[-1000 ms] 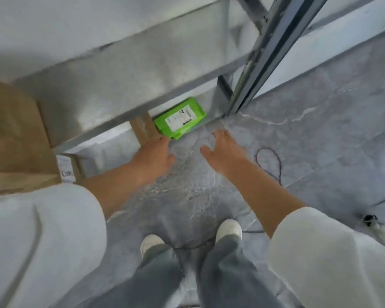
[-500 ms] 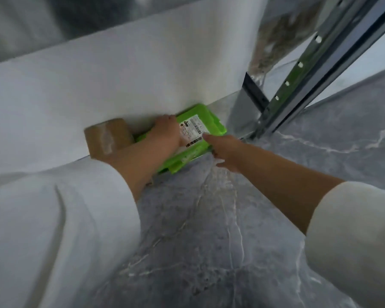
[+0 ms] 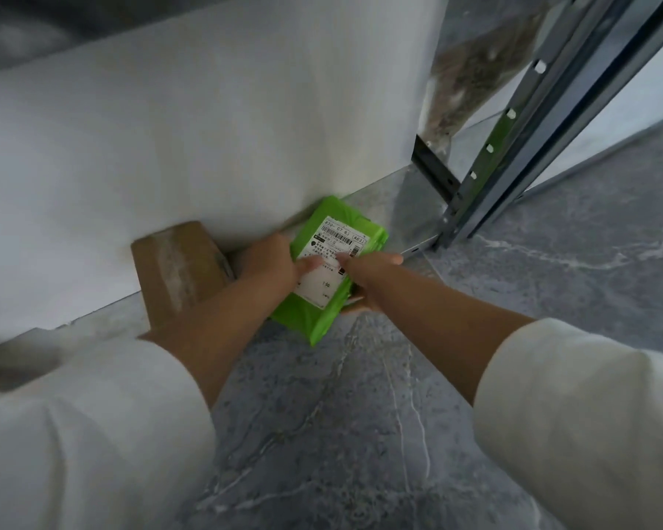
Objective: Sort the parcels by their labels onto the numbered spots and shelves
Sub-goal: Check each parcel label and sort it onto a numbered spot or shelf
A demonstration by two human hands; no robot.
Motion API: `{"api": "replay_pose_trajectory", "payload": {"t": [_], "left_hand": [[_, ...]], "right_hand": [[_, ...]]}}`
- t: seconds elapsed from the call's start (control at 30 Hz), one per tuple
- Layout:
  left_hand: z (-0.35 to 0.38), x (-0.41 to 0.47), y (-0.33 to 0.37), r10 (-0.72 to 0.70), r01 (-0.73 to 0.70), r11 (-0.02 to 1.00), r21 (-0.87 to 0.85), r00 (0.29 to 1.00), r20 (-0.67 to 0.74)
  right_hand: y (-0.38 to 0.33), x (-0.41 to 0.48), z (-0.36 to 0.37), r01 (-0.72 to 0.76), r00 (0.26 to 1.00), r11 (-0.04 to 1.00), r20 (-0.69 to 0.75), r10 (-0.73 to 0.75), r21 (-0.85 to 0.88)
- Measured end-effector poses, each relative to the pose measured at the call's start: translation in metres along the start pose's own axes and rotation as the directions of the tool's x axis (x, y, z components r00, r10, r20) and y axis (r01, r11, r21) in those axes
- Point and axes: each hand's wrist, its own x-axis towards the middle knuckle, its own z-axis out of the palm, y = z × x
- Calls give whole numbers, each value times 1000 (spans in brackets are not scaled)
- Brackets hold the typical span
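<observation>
A bright green parcel [image 3: 335,239] with a white printed label lies low by the white wall, on the grey marble floor. My left hand [image 3: 272,262] grips its left edge, thumb lying on the label. My right hand [image 3: 364,269] grips its right edge, thumb on top and fingers underneath. The near end of the parcel is tilted toward me. Both sleeves are white.
A brown taped cardboard parcel [image 3: 177,269] stands against the wall just left of my left hand. The dark metal upright of a shelf rack [image 3: 513,154] rises at the right, its foot on the floor beside the green parcel. Grey marble floor [image 3: 341,434] spreads below.
Both hands went from reaching empty above the floor to gripping the green parcel. The parcel has turned so its label runs lengthwise toward me and has come slightly away from the wall.
</observation>
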Motion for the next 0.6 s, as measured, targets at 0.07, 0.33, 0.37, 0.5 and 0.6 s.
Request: {"api": "replay_pose_trajectory", "payload": {"t": [0.07,0.33,0.37,0.5,0.6], "left_hand": [[5,-1,0,-59,59,998,-7,996,-63],[8,-54,33,-278,288,864,-413,957,86],[4,-65,38,-289,317,814,-486,948,134],[-22,-115,64,-297,452,527,-720,891,343],[-47,-153,82,-267,439,536,-721,899,348]], "right_hand": [[-2,1,-4,21,1000,1000,11,-21,-9],[-9,-55,-73,145,965,983,234,-116,-112],[-9,-69,-80,117,967,988,238,-91,-100],[-1,-132,-108,88,965,993,254,-65,-81],[10,-179,-132,68,959,997,274,-76,37]]}}
